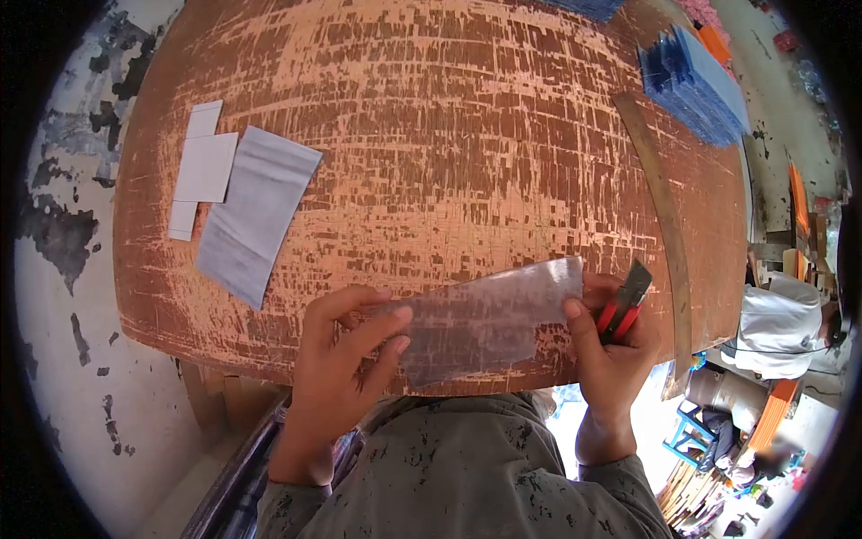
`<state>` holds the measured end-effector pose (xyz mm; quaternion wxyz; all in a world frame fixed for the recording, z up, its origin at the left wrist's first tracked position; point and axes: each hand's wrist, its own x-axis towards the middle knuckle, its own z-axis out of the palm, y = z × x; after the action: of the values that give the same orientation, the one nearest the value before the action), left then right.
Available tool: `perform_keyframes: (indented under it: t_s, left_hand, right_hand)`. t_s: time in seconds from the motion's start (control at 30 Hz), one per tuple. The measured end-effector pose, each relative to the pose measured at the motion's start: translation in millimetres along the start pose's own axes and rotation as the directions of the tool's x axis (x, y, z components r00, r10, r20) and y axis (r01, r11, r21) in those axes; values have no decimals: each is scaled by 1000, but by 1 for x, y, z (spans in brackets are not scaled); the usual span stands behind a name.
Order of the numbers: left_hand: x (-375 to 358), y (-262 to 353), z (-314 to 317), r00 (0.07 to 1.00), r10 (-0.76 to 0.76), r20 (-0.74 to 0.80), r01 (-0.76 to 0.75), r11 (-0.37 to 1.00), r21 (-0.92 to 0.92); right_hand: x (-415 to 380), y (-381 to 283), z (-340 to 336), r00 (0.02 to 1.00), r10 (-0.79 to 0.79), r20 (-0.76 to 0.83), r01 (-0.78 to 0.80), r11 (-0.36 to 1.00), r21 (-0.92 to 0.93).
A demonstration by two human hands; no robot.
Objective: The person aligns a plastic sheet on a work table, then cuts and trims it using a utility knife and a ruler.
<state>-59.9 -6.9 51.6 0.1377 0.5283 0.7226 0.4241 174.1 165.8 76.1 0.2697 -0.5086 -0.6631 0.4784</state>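
Note:
A clear, see-through sheet (485, 323) is held between my two hands above the near edge of the worn brown table. My left hand (350, 359) has its fingers at the sheet's left end. The right end is pinched between thumb and finger of my right hand (615, 346), which also holds a red and black cutter (623, 310) with its blade end pointing up. On the table's left side lie a white cut-out piece (205, 168) and, beside it, a greyish sheet (259, 216).
A long flat strip (660, 207) runs down the right side of the scratched table (404, 135). Stacked blue sheets (696, 85) stand at the back right corner. Past the right edge are a white bag (779, 328) and a blue stool (687, 436).

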Motion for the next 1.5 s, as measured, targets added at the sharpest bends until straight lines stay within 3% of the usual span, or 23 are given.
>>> perform_keyframes:
  t_s: [0.13, 0.27, 0.33, 0.47, 0.53, 0.57, 0.67, 0.83, 0.87, 0.93, 0.97, 1.0, 1.03, 1.13, 1.27, 1.33, 1.5]
  left_hand:
    - [-3, -2, 7, 999, 30, -20, -28, 995, 99]
    - [3, -3, 7, 999, 35, -10, -33, 985, 167]
    - [6, -3, 7, 999, 9, -30, 0, 959, 284]
    - [2, -4, 9, 993, -80, -86, 101, 953, 286]
    - [-1, -8, 10, 980, -40, -195, 104, 938, 331]
    - [-2, -8, 11, 980, -45, -195, 110, 937, 331]
    - [-1, -4, 13, 962, -118, -247, 201, 917, 343]
    - [-1, 3, 14, 968, -186, -168, 239, 885, 400]
    - [0, 7, 10, 968, -186, -168, 239, 886, 397]
    - [3, 13, -4, 991, -130, 6, 99, 786, 611]
    - [2, 11, -7, 991, -130, 11, 97, 789, 607]
    - [1, 9, -10, 983, -129, 132, 34, 830, 556]
    - [0, 8, -11, 960, -121, 252, -21, 868, 496]
    - [1, 10, -3, 942, -180, 284, 4, 851, 526]
    - [5, 13, 8, 936, -200, 288, 8, 834, 552]
    - [6, 16, 21, 973, -157, 167, 38, 829, 558]
    - [10, 13, 31, 982, -157, 110, 83, 867, 492]
  right_hand:
    - [10, -5, 3, 994, -95, 59, 107, 963, -247]
    - [18, -1, 1, 987, -123, 106, 143, 967, -210]
    - [19, 1, -2, 992, -100, 75, 118, 947, -300]
    - [22, -7, -8, 992, 16, 124, 21, 956, -293]
    - [20, -13, -8, 984, 154, 88, -131, 964, -232]
    - [20, -11, -10, 983, 157, 93, -132, 963, -234]
    - [20, -5, -16, 979, 105, 172, -49, 953, -300]
    - [24, -14, -15, 892, -83, 444, 285, 867, -410]
    - [24, -22, -17, 868, -14, 497, 288, 829, -480]
    - [22, -27, -15, 838, 12, 546, 308, 815, -490]
    - [21, -28, -15, 804, 42, 594, 325, 804, -497]
    - [25, -22, -17, 725, -76, 685, 467, 784, -408]
    - [25, -22, -15, 728, -69, 683, 461, 786, -412]
    - [28, -25, -12, 579, -109, 808, 582, 750, -316]
    - [30, -27, -6, 603, -116, 789, 589, 732, -343]
    - [29, -23, -6, 610, -164, 775, 611, 720, -328]
    - [28, -31, 3, 613, -143, 777, 662, 630, -406]
